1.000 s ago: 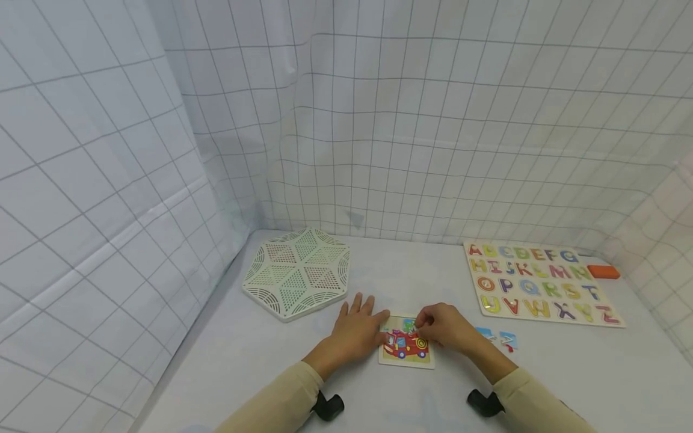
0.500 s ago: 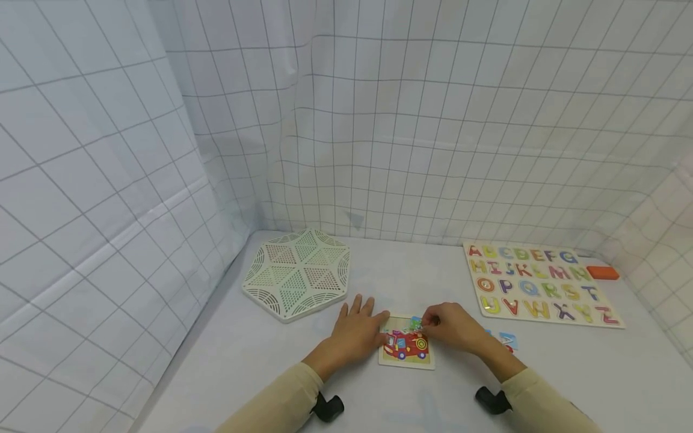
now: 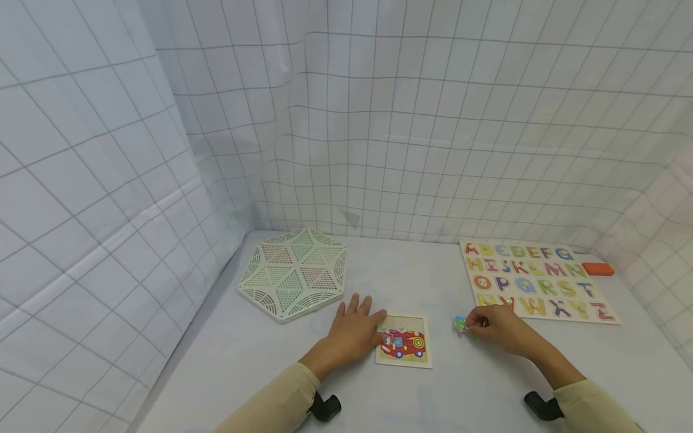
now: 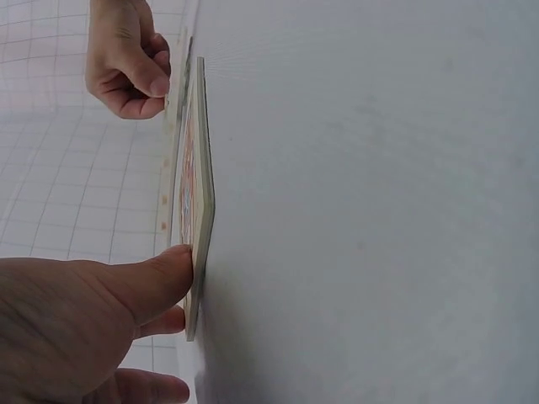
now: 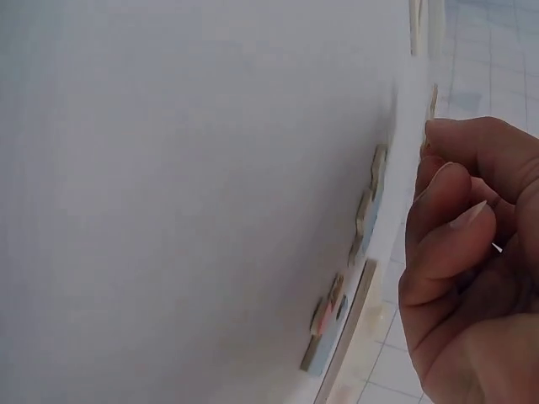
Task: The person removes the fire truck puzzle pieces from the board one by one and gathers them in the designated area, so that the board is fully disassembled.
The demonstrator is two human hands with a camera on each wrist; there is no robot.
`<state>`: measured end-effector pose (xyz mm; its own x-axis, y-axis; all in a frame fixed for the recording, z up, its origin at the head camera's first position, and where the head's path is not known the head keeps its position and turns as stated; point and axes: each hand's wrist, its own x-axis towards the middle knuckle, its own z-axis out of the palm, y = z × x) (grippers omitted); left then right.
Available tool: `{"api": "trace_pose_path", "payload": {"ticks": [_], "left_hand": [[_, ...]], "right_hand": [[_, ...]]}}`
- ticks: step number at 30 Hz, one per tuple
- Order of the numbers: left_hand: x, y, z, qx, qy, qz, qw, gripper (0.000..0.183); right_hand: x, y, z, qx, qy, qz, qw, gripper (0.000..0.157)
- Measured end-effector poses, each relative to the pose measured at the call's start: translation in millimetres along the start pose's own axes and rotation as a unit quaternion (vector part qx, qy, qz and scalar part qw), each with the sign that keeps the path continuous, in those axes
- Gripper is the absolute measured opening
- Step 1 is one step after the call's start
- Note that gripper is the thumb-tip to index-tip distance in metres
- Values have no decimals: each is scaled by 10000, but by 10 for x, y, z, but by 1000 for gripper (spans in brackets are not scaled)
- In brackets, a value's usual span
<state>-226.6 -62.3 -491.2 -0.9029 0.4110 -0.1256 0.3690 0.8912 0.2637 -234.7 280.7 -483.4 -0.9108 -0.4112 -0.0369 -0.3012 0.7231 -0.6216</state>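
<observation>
A square wooden jigsaw board [image 3: 426, 355] with a red truck picture lies on the table, its upper part showing bare wood. My left hand [image 3: 348, 331] rests at its left side with fingers spread, the thumb [image 4: 164, 273] on the board's edge. To the right of the board, my right hand [image 3: 503, 329] pinches a small blue-and-green puzzle piece [image 3: 459, 324] between thumb and fingertips. The right wrist view shows the piece's thin edge [image 5: 433, 103] at the fingertips. Loose puzzle pieces [image 5: 368, 202] lie on the table below this hand, hidden by it in the head view.
An alphabet board [image 3: 541, 279] with colourful letters lies at the back right, right behind my right hand. Beside it is an orange block [image 3: 598, 269]. A white hexagonal board [image 3: 295, 273] with holes stands at the back left. Gridded white curtains [image 3: 411, 132] enclose the table.
My right hand has moved right, off the jigsaw board, carrying the blue-and-green puzzle piece with it. My left hand stays at the board's left edge.
</observation>
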Motion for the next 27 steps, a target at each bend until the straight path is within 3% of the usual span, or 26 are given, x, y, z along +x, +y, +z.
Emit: {"api": "trace_pose_path", "payload": {"ticks": [5,10,13,16,17,19,21,23,24,27], "left_hand": [[-10,10,-16,-16,14,-12,10000,54],[-5,11,-10,6,23,-21,10000,54],[-2,1,-9,24,6,4,10000,54],[5,-14,-10,30,-23,43,10000,55],[8,-20,-9,19,-41,58,10000,55],[10,-34,-14,7,-82,94,9999,56],[11,-49,-20,-1,-93,189,9998,56],[13,-56,-35,7,-77,390,9992,56],[16,-56,-39,16,-72,516,9986,56],[28,-23,-50,18,-139,988,9950,55]], "right_hand": [[66,-19,127,-252,18,-336,9991,12],[75,-105,120,-392,112,-213,9989,9],[62,-175,46,-72,305,182,9993,3],[57,-269,-39,801,425,575,9942,15],[60,-302,-53,1223,413,677,9893,21],[70,-368,-53,2335,215,838,9685,34],[86,-431,-12,3375,-76,1054,9354,40],[102,-478,61,4130,-371,1248,9014,43],[111,-498,106,4349,-493,1328,8893,43],[149,-541,255,4418,-791,1459,8816,42]]}}
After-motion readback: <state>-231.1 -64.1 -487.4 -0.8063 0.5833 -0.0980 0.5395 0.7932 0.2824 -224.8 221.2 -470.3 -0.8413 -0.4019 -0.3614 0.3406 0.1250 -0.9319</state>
